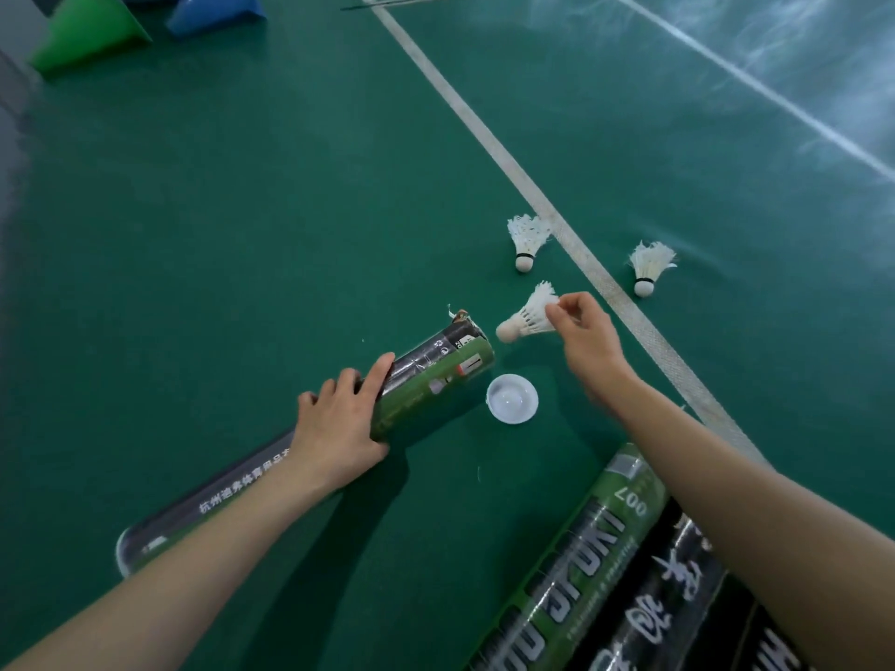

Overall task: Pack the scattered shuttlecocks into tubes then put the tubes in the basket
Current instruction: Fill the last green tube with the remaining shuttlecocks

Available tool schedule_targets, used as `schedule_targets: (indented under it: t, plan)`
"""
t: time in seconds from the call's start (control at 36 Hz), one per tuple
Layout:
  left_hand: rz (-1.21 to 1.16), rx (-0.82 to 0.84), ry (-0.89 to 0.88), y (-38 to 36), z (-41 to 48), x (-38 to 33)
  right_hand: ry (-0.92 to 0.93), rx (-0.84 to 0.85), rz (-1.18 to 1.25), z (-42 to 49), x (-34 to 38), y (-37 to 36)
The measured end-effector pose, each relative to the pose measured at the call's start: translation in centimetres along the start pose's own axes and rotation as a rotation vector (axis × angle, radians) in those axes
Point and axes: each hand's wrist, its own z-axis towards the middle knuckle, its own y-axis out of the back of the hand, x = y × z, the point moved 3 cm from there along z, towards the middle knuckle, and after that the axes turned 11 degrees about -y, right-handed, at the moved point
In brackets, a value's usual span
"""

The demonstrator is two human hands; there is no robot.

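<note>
Down on the green court floor (242, 210), a long green-and-black cardboard tube (436, 385) lies gripped.
The left hand's (339, 423) grip wraps the tube's middle; the right hand's (588, 341) grip pinches a white feather shuttlecock (530, 319) by its feathers, cork just beside the tube's open end, a round white plastic cap (512, 398) near it.

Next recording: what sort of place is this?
Most likely an indoor badminton court: green sports flooring with white court lines, feather shuttlecocks scattered on it, and shuttlecock tubes lying on the floor.
</note>
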Motion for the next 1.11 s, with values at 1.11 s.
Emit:
schedule_targets:
  t: [1.11]
  plan:
    - [-0.093,-0.085,-0.133,2.6,0.6,-6.2,0.038,0.271,0.109,-4.7,0.5,-0.4]
